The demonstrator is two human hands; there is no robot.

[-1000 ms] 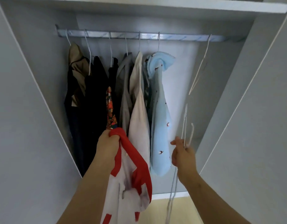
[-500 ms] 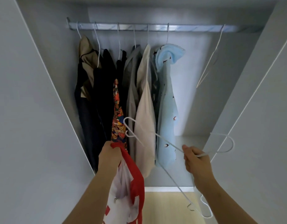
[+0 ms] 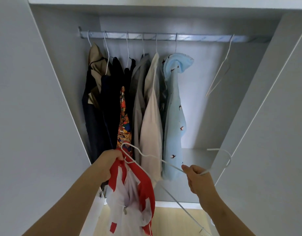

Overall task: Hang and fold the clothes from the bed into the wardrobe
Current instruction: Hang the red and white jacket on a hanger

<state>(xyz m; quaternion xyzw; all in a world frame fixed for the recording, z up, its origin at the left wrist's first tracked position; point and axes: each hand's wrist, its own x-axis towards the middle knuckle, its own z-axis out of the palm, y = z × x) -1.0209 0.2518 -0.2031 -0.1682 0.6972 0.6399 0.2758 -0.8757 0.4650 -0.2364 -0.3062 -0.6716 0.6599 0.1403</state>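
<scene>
L hand (image 3: pixel 111 160) is closed round the top of a red & white garment (image 3: pixel 129 193), held up in front of the open wardrobe (image 3: pixel 58 99); the rest of it hangs down btwn the forearms. R hand (image 3: pixel 197 179) pinches a white wire hanger (image 3: pixel 172 166) near its hook, which curves off to the right. The hanger's far end sits right at the garment's top, just beside the L fingers; can't tell if it's inside the fabric. On the rail (image 3: pixel 163 38), left to right: tan jacket (image 3: pixel 95 63), dark clothes (image 3: pixel 109 103), patterned piece (image 3: pixel 123 120), grey shirt (image 3: pixel 138 92), cream shirt (image 3: pixel 151 130), light blue top (image 3: pixel 174 116). An empty hanger (image 3: pixel 220 72) hangs well apart at the right end. Wood floor (image 3: pixel 172 222) shows below.
</scene>
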